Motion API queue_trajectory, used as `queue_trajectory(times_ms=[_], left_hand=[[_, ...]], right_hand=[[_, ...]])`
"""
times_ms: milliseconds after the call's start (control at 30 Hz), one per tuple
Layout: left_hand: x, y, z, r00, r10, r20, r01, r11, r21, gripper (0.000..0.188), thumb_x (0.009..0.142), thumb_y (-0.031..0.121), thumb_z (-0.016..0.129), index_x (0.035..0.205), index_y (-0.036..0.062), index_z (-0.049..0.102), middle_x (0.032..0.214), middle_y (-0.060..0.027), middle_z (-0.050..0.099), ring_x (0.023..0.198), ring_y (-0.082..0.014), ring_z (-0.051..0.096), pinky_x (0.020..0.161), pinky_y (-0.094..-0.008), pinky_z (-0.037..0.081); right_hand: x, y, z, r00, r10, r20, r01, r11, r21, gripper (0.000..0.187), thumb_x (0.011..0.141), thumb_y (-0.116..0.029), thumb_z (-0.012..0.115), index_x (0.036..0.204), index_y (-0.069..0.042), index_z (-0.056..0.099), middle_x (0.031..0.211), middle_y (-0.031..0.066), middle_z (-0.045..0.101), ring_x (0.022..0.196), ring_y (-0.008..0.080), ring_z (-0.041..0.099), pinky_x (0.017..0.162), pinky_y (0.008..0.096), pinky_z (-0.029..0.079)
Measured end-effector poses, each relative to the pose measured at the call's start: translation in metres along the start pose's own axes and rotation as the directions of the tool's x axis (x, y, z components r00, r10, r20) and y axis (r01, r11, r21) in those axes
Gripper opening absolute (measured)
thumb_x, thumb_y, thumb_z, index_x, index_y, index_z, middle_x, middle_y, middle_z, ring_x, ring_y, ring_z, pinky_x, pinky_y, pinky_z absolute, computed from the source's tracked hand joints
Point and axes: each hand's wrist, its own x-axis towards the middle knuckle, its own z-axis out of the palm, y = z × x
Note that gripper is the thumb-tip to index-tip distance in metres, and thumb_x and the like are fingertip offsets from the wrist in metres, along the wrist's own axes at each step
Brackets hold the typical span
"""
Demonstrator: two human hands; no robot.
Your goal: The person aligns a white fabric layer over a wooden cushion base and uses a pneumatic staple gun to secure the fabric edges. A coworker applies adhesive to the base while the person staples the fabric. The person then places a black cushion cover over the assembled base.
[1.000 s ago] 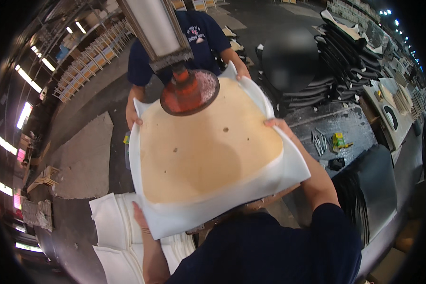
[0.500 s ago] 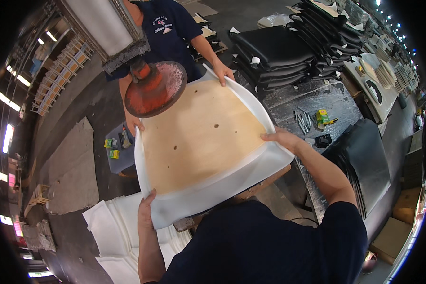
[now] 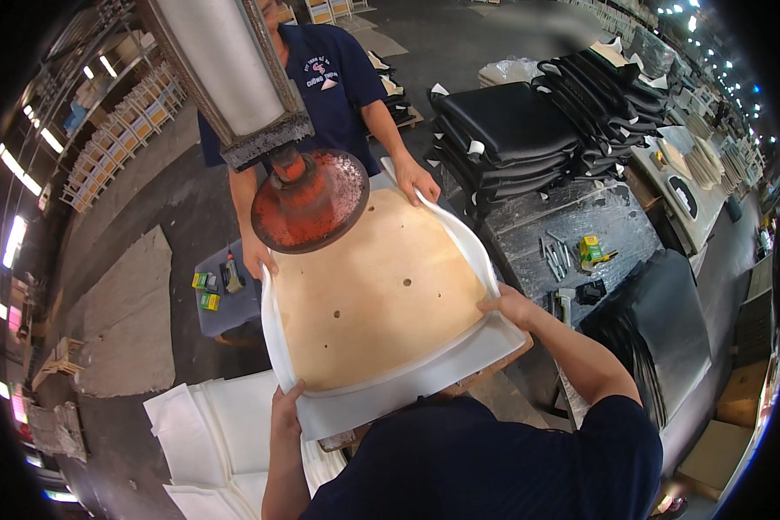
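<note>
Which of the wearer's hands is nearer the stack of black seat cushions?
Right. The right hand grips the foam-wrapped board's right edge, below the black cushion stack; the left hand holds the near-left corner, farther away.

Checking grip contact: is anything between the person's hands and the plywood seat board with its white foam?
Nothing visible. The left hand grips the white foam at the near edge, the right hand its right edge around the plywood seat board. The red press disc overlaps the far corner.
</note>
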Motion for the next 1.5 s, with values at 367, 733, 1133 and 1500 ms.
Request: queue_trajectory(times_ms=[367, 733, 1133, 1500], left_hand=[[0.002, -0.005, 0.006, 0.989, 0.103, 0.111, -0.12, 0.979, 0.166, 0.062, 0.099, 0.008, 0.07, 0.157, -0.0017, 0.05, 0.141, -0.0158, 0.069, 0.127, -0.0292, 0.068, 0.108, -0.0428, 0.056], [-0.021, 0.008, 0.036, 0.995, 0.09, -0.033, -0.029, 0.618, 0.786, 0.109, 0.1, 0.041, 0.074, 0.167, -0.0186, 0.011, 0.159, -0.0471, 0.044, 0.146, -0.0545, 0.053, 0.122, -0.0494, 0.045], [-0.029, 0.007, 0.047, 0.993, 0.111, -0.045, -0.003, 0.401, 0.916, 0.082, 0.107, 0.049, 0.062, 0.158, -0.0114, 0.039, 0.157, -0.039, 0.05, 0.136, -0.052, 0.061, 0.114, -0.0529, 0.051], [0.014, 0.013, -0.042, 0.977, 0.126, -0.173, -0.084, 0.969, 0.233, 0.03, 0.107, 0.014, 0.065, 0.131, -0.0046, 0.071, 0.103, -0.0058, 0.076, 0.083, -0.0127, 0.067, 0.078, -0.0305, 0.057]], right_hand=[[0.009, 0.0, 0.01, 0.997, -0.068, -0.029, 0.062, 0.981, -0.183, 0.065, 0.093, -0.006, 0.077, 0.153, 0.005, 0.055, 0.137, 0.018, 0.071, 0.125, 0.0277, 0.067, 0.111, 0.0422, 0.052], [0.013, 0.007, -0.002, 0.991, -0.097, -0.088, 0.059, 0.93, -0.363, 0.068, 0.087, 0.001, 0.08, 0.15, 0.002, 0.054, 0.133, 0.0171, 0.073, 0.119, 0.0284, 0.071, 0.106, 0.0417, 0.055], [0.015, 0.005, -0.021, 0.974, -0.226, 0.005, 0.129, 0.537, -0.834, 0.086, 0.082, -0.038, 0.09, 0.148, 0.005, 0.054, 0.129, 0.0273, 0.072, 0.12, 0.0453, 0.071, 0.107, 0.0495, 0.055], [0.024, -0.029, -0.025, 0.981, -0.154, -0.122, -0.07, 0.305, -0.95, 0.071, 0.09, -0.055, 0.082, 0.133, 0.0, 0.069, 0.128, 0.0279, 0.074, 0.115, 0.0438, 0.074, 0.104, 0.0497, 0.057]])
